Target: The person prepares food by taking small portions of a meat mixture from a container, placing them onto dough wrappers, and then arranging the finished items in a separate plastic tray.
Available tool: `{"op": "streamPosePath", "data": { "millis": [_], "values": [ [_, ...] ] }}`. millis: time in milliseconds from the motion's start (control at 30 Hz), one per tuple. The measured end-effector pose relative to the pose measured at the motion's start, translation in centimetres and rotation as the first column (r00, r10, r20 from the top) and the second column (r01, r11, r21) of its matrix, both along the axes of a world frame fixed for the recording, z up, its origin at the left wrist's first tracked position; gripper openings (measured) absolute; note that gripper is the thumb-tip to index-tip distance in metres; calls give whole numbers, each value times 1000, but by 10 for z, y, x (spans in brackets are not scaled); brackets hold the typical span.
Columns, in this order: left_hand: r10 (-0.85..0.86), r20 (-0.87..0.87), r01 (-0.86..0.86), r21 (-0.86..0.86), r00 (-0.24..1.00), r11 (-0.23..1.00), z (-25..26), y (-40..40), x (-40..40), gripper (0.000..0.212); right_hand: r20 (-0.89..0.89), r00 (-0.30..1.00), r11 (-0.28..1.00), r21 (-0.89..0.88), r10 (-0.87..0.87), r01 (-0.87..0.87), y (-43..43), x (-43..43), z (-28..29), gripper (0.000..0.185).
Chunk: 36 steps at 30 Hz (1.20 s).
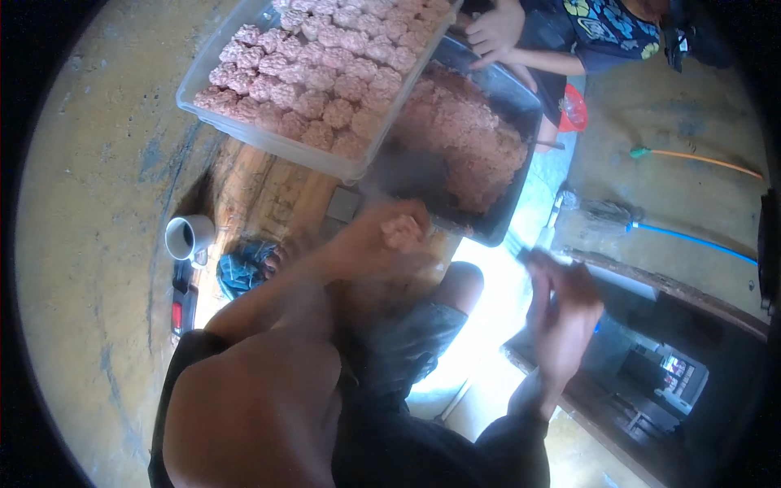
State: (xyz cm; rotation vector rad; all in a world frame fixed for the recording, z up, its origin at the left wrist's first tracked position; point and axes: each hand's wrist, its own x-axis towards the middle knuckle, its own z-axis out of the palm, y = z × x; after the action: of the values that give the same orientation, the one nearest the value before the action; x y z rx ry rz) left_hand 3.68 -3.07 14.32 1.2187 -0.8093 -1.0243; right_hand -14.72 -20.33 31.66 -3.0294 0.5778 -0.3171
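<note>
My left hand (360, 244) is closed around a pink lump of minced meat (403, 233), which bulges out at the top of the fist. This hand is in front of a dark rectangular tub (531, 143) that holds a large mass of minced meat (470, 140). To the right of the tub's near corner, my raised right hand (564, 305) pinches a thin, greyish utensil (518, 251); blur hides its exact kind. Beyond my left hand stands a clear plastic container (274, 145) filled with rows of rounded meat portions (317, 79).
Another person's hand (497, 33) rests at the tub's far edge. On the left are a white mug (204, 235) with dark liquid and a dark object with a red part (177, 314). A bluish cloth (241, 268) lies nearby. A blue-handled mop (695, 241) is at right.
</note>
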Motion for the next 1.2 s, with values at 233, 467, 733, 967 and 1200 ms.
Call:
{"op": "streamPosePath", "data": {
  "millis": [233,467,733,967,1200],
  "values": [
    [-22,345,50,-72,938,996,23,4,4,33,86,947,908,271,309,-321,29,26,-21,27],
    [139,556,-178,16,819,984,39,11,-1,37,91,983,919,351,158,-180,42,16,-8,30],
    [422,628,-303,-293,654,907,28,9,7,29,-88,996,869,493,21,26,64,30,-10,15],
    [528,648,-397,-354,549,847,27,4,5,30,-208,960,916,390,188,-95,71,44,-1,22],
    [260,119,-240,-159,958,958,21,41,9,38,-16,996,954,287,-88,89,0,54,-16,6]
  ]
}}
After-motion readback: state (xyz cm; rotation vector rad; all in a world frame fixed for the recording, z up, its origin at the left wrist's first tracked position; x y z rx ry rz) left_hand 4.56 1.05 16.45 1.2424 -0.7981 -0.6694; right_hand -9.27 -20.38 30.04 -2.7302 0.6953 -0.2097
